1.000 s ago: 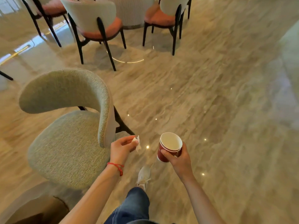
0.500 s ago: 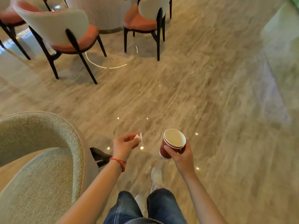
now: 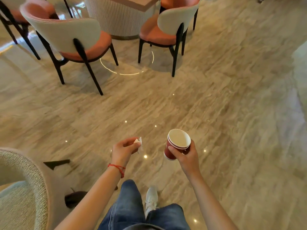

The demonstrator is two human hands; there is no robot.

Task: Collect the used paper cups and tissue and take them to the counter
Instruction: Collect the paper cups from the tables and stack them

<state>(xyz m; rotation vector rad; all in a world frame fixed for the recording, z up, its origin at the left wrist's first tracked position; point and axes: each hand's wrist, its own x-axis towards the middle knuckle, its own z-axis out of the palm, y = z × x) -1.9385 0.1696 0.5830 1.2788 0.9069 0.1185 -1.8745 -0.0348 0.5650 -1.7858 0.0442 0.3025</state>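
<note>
My right hand (image 3: 186, 155) grips stacked red paper cups (image 3: 176, 145) with white insides, tilted slightly left, at waist height over the floor. To their left, my left hand (image 3: 123, 150) pinches a small crumpled white tissue (image 3: 139, 143) between thumb and fingers; a red string circles that wrist. Both hands are held out in front of me, about a cup's width apart. No counter is in view.
A beige upholstered chair (image 3: 21, 185) stands close at the lower left. Two orange-seated chairs (image 3: 73, 39) (image 3: 167, 29) and a ribbed round table base (image 3: 119, 19) stand ahead at the top. Marble floor (image 3: 232, 113) stretches to the right. My legs and a white shoe (image 3: 152, 198) show below.
I have walked forward: the beige chair has slid down and left, the orange chairs and table have come nearer. Both hands keep the same hold on tissue and cups.
</note>
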